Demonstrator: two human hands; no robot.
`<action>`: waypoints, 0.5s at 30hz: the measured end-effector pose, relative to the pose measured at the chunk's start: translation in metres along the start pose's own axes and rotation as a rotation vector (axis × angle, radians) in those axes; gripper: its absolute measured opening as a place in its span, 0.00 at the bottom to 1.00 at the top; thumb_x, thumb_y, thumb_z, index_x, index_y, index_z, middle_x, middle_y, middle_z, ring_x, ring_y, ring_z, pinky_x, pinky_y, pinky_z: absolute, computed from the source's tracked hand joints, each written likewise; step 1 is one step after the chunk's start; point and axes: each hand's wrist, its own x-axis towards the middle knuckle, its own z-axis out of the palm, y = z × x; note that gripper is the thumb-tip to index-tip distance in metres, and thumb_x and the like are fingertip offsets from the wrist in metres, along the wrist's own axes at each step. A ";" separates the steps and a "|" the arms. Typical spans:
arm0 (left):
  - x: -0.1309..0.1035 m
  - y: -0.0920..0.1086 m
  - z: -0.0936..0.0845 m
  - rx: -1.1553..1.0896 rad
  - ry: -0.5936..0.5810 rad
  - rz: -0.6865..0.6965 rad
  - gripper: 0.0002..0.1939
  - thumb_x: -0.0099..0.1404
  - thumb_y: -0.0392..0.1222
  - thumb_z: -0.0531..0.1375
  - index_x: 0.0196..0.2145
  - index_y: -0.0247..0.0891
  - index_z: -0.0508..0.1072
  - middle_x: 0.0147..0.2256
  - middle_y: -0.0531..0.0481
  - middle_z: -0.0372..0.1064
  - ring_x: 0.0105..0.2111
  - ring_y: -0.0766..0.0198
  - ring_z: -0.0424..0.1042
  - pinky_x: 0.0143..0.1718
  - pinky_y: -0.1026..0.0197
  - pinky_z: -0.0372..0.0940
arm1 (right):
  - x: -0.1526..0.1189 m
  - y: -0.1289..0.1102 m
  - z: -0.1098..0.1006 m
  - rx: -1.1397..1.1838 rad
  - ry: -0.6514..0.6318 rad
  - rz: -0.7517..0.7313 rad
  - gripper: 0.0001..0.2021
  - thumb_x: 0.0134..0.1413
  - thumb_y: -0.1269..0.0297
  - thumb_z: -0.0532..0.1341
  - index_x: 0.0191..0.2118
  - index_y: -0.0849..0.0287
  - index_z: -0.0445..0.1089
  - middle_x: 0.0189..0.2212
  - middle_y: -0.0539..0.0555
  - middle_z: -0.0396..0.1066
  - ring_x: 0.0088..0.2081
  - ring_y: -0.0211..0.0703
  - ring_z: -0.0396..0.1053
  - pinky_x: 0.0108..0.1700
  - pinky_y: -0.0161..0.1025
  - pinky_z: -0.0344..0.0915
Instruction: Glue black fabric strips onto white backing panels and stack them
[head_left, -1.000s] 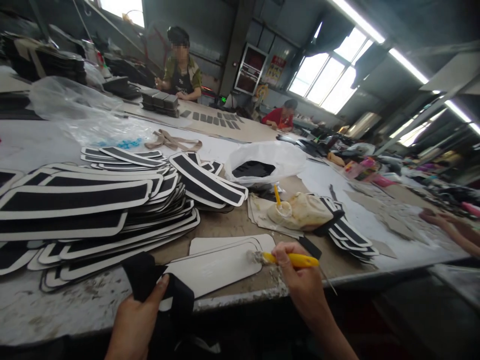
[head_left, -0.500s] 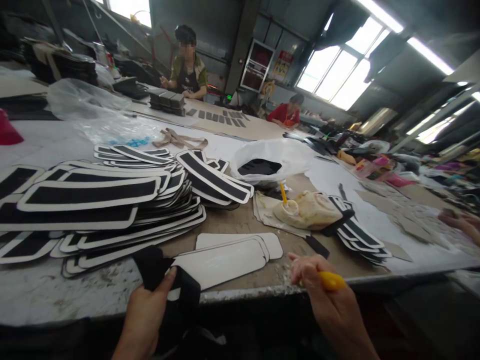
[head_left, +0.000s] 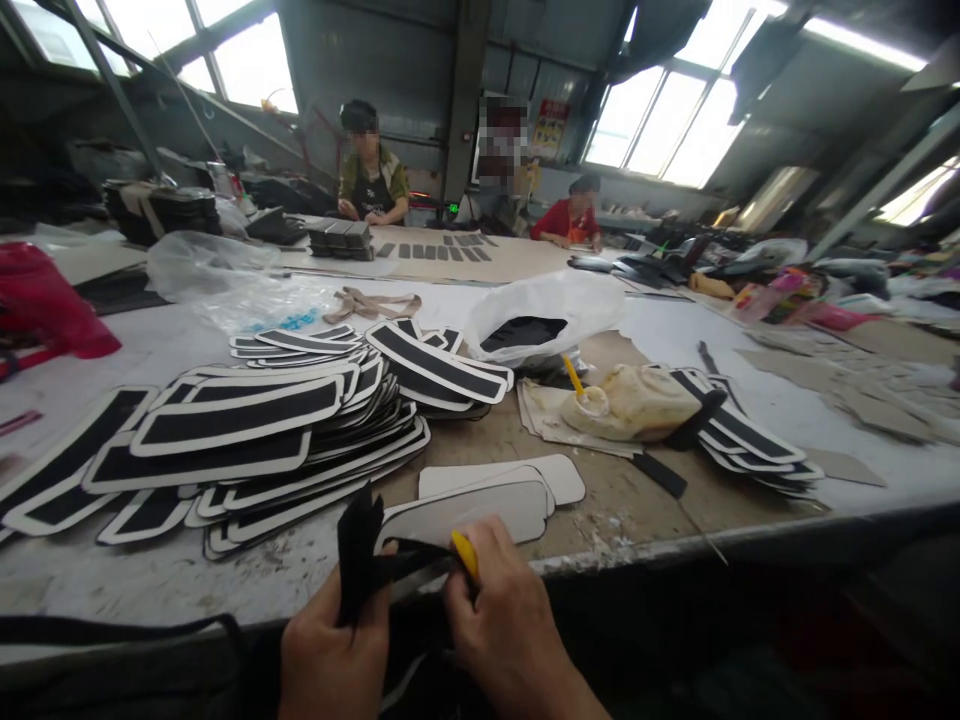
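Note:
My left hand (head_left: 337, 640) is closed around folded black strips (head_left: 358, 550) at the table's front edge. Close beside it on the right, my right hand (head_left: 499, 600) grips a yellow-handled tool (head_left: 465, 556), its fingers at one end of the black material. What the tool's far end touches is hidden. Just beyond my hands lie several overlapping pale rounded pieces (head_left: 566, 480). To the left is a large pile of black pieces with white borders (head_left: 240, 412). A stained cream container (head_left: 649, 400) with a yellow stick in its opening lies on its side beyond my right hand.
A white plastic bag (head_left: 585, 300) with black contents stands mid-table. More bordered pieces (head_left: 757, 440) are stacked at right, near a loose black strip (head_left: 660, 474). A pink object (head_left: 64, 300) is at far left. Two people (head_left: 371, 180) sit at a table beyond.
My right hand has moved left with the yellow tool, up to the black material. My left hand has shifted right and raised the strips. The view has turned left, and a hand at far right is gone.

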 end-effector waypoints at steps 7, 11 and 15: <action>0.012 0.002 -0.003 -0.068 -0.053 -0.263 0.22 0.39 0.59 0.63 0.23 0.36 0.72 0.16 0.49 0.68 0.24 0.51 0.69 0.28 0.55 0.64 | 0.000 0.057 -0.044 0.061 -0.111 0.129 0.05 0.51 0.67 0.53 0.27 0.58 0.63 0.28 0.51 0.63 0.30 0.40 0.61 0.34 0.36 0.59; 0.027 -0.010 0.009 -0.375 -0.050 -0.464 0.21 0.41 0.48 0.66 0.32 0.34 0.71 0.35 0.43 0.73 0.37 0.52 0.71 0.43 0.52 0.64 | 0.004 0.097 -0.061 0.286 -0.163 0.256 0.07 0.51 0.62 0.54 0.27 0.59 0.64 0.24 0.48 0.62 0.27 0.38 0.60 0.30 0.34 0.57; 0.035 -0.023 0.018 -0.308 -0.036 -0.528 0.18 0.41 0.47 0.66 0.30 0.34 0.70 0.39 0.40 0.71 0.43 0.50 0.69 0.49 0.51 0.60 | 0.012 0.120 -0.056 0.336 -0.140 0.339 0.11 0.50 0.60 0.54 0.22 0.59 0.59 0.18 0.44 0.54 0.22 0.35 0.53 0.25 0.32 0.52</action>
